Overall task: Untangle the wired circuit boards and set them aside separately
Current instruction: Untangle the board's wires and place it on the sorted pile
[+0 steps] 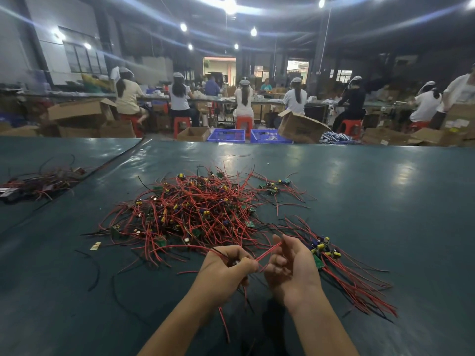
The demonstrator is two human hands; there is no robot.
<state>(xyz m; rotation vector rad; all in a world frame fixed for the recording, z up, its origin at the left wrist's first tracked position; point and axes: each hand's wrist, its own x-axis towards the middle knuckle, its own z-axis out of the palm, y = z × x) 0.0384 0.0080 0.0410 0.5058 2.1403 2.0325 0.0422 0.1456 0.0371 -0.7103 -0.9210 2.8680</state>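
Left hand (228, 265): fingers curled round a small wired circuit board (237, 262), mostly hidden in the fist; red and black leads hanging below it.
Right hand (290, 263): palm turned up, fingers curled, pinching a red wire (267, 251) stretched across to the left hand.
Tangled pile (195, 209): red-and-black wired boards heaped mid-worktop, just beyond both hands.
Separated bundle (347, 276): boards laid together just right of the right hand, leads fanned toward the near right.
Second heap (38, 181): far left, well apart from the main pile.
Worktop (385, 201): dark green, glossy.
Loose black wires (95, 273): near left, beside the pile.
Background: seated workers (180, 98) on red stools (182, 124), cardboard boxes (300, 127), two blue crates (226, 134).
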